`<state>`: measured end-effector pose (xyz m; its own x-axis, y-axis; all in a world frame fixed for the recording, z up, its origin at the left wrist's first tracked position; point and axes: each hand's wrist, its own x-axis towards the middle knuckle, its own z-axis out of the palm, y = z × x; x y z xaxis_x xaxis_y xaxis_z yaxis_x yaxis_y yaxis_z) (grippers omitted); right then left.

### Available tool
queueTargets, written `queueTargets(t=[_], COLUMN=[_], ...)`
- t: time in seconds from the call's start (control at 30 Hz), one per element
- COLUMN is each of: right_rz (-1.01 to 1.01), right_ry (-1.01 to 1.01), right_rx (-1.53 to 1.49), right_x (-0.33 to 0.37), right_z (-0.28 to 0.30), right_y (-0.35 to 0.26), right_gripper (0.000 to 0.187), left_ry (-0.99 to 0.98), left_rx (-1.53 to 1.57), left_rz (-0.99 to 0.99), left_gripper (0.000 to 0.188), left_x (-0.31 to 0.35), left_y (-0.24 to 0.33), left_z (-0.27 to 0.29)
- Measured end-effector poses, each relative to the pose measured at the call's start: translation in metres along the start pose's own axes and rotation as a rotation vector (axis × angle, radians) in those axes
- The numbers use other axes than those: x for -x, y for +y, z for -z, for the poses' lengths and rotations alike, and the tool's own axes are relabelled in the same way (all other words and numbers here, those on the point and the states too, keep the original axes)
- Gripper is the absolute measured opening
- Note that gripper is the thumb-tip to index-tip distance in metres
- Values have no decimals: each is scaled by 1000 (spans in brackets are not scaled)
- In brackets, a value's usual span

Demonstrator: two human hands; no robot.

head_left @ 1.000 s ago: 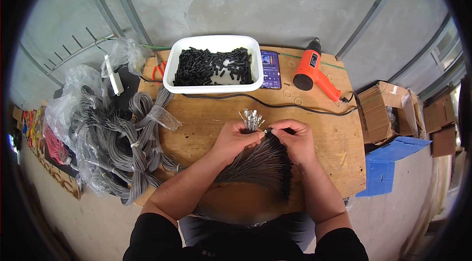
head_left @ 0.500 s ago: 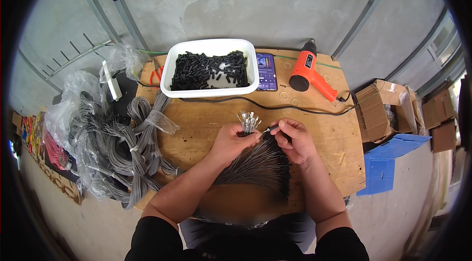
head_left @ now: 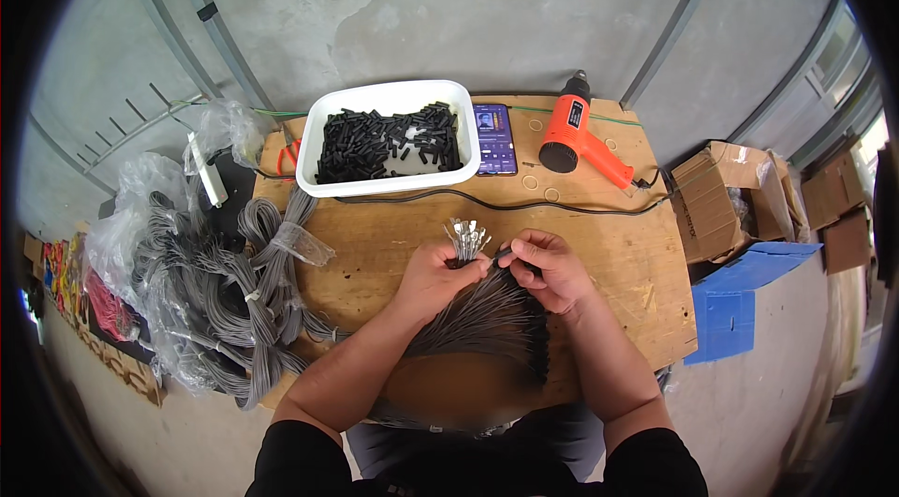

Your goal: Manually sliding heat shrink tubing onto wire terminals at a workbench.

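My left hand (head_left: 429, 280) is closed round a bundle of thin grey wires (head_left: 482, 314), whose bare metal terminals (head_left: 467, 239) stick up above the fingers. Between the thumb and fingers of my right hand (head_left: 556, 276) is a short black sleeve (head_left: 507, 252), at the end of one wire by the left fingertips. How far it covers the terminal is too small to tell. Below my right hand, the fanned-out wires end in a row of black sleeves (head_left: 540, 347). Beyond my hands stands a white plastic tub (head_left: 389, 187) holding many loose black sleeves (head_left: 361, 148).
An orange heat gun (head_left: 573, 136) lies at the back right, its black cord (head_left: 440, 194) crossing the table. Beside the tub are a phone (head_left: 496, 141) and red-handled pliers (head_left: 288, 155). Grey wire coils (head_left: 248, 300) fill the left side. Cardboard boxes (head_left: 707, 207) stand right of the table.
My right hand has moved slightly left, bringing the black sleeve closer to my left fingertips. The view has shifted a little; the left hand still grips the bundle.
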<state>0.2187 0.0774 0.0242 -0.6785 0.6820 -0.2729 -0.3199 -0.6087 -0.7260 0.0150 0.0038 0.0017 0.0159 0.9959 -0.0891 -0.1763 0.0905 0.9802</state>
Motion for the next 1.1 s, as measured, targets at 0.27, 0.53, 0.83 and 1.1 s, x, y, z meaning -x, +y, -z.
queueTargets(t=[0.27, 0.53, 0.83, 1.1], right_rz=[44, 18, 231, 301], right_ry=[31, 18, 201, 215], right_rx=[45, 42, 87, 203], right_x=[-3, -1, -1, 1], right_z=[1, -1, 6, -3], right_y=[6, 0, -5, 0], right_gripper=[17, 16, 14, 16], left_ry=[2, -8, 11, -46], left_rx=[60, 65, -80, -82], left_rz=[3, 24, -20, -66], left_gripper=[10, 12, 13, 16], left_x=[0, -1, -1, 3], left_y=[-1, -3, -4, 7], left_z=[-2, 1, -1, -6])
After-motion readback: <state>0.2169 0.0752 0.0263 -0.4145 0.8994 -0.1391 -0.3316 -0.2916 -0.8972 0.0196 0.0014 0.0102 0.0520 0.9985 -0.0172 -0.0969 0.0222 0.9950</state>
